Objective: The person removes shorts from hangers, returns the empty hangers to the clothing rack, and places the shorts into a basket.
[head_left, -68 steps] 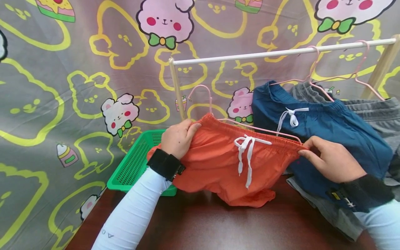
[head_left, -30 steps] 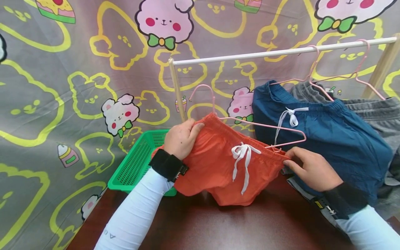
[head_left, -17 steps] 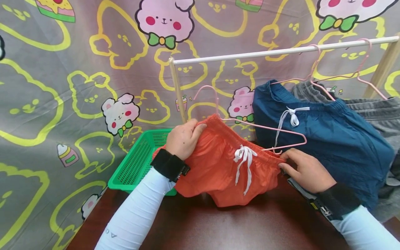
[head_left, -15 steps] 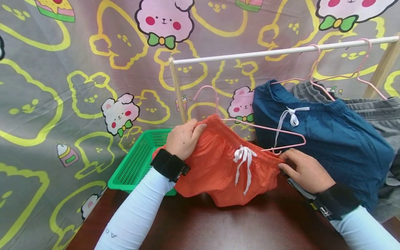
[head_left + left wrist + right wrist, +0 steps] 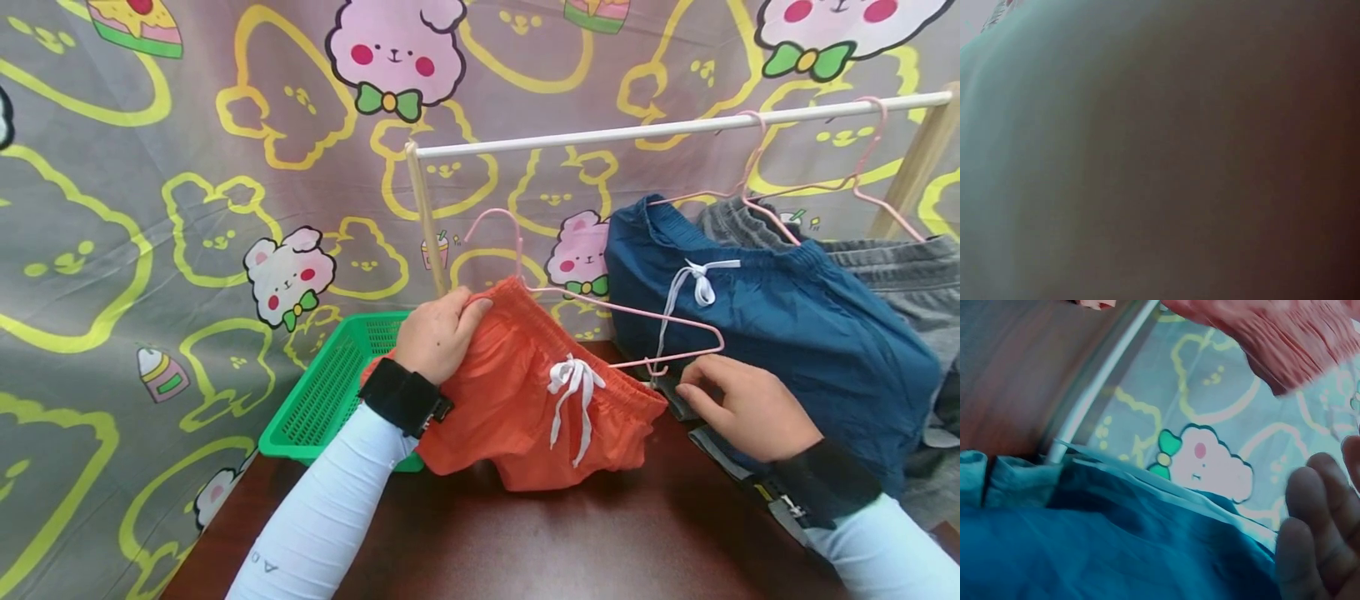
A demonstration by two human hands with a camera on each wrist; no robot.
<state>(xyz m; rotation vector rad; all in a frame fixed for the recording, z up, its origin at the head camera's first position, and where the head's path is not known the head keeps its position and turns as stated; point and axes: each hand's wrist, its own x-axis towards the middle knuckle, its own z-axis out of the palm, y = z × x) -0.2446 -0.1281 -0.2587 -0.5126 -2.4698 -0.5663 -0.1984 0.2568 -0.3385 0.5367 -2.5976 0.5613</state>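
Note:
My left hand point(image 5: 437, 335) pinches the left end of the waistband of orange shorts point(image 5: 502, 400) with a white drawstring bow point(image 5: 573, 372). A pink hanger point(image 5: 637, 310) runs into that left end of the waistband; its right arm sticks out above the sagging right end. My right hand point(image 5: 750, 404) is off the shorts, fingers loosely bent and holding nothing, just right of the waistband and in front of blue shorts point(image 5: 750, 308). In the right wrist view, fingers point(image 5: 1310, 494) show near the blue cloth, with the shorts' waistband at the top. The left wrist view is a dark blur.
A white rod point(image 5: 600, 136) on wooden posts carries the blue shorts and grey shorts point(image 5: 900, 271) on pink hangers at right. A green basket point(image 5: 281, 446) stands behind my left arm on the dark brown table point(image 5: 525, 542). A patterned curtain point(image 5: 187, 92) hangs behind.
The right hand has moved inward, let go of the waistband and drawn slightly back right. The waistband's right end has dropped off the hanger's right arm and hangs lower. Left hand almost still.

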